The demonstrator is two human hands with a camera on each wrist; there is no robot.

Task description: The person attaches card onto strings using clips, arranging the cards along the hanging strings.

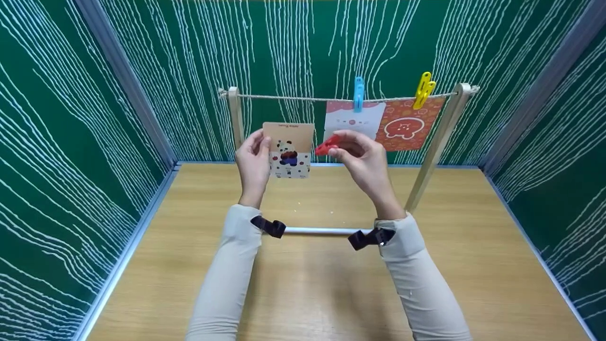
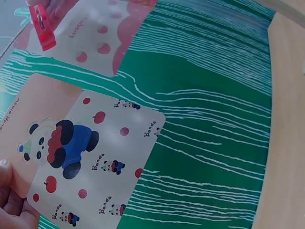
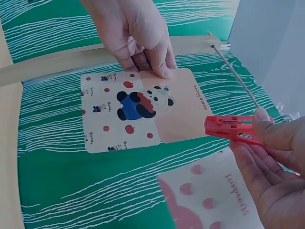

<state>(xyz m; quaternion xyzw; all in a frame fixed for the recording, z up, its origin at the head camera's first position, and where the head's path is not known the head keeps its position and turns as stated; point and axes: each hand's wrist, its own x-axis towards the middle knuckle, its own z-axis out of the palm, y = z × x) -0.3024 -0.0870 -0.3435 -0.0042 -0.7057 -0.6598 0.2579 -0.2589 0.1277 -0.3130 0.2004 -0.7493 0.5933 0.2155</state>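
My left hand (image 1: 254, 166) pinches a panda card (image 1: 289, 151) at its left edge, thumb in front. The card is peach at the top and white with red apples below, and it hangs upright under the rope (image 1: 284, 98). My right hand (image 1: 364, 161) grips a red clothespin (image 1: 326, 145) between thumb and fingers, its tip pointing at the card's right edge. In the right wrist view the clothespin (image 3: 233, 125) overlaps the card's peach corner. Behind the right hand, a pink-and-white strawberry card (image 1: 352, 118) hangs from the rope by a blue clothespin (image 1: 359, 94).
An orange-red card (image 1: 405, 127) hangs at the right under a yellow clothespin (image 1: 424, 90). Wooden posts (image 1: 438, 147) hold the rope at both ends, with a pale bar (image 1: 317, 230) low between them. Green walls with white lines (image 1: 289, 47) enclose the wooden table (image 1: 303, 284).
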